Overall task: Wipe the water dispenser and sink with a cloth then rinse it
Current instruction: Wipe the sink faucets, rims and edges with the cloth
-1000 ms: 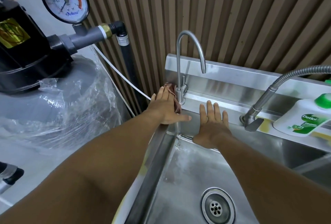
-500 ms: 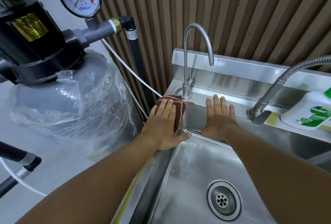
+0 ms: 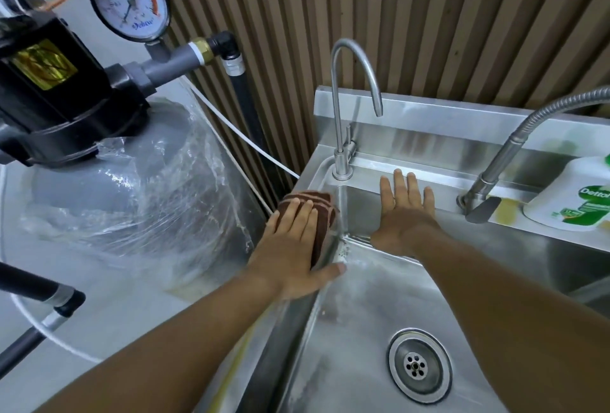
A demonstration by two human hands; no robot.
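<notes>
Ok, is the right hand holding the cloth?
No, the left hand presses the cloth on the sink rim; the right hand lies flat and empty.

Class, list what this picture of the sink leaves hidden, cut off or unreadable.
Head view:
1. Cloth: largely covered by the left hand.
2. Soap bottle: cut off by the right edge.
3. Flexible faucet: its outlet runs off the right edge.
4. Pressure gauge: reading too blurred to tell.
</notes>
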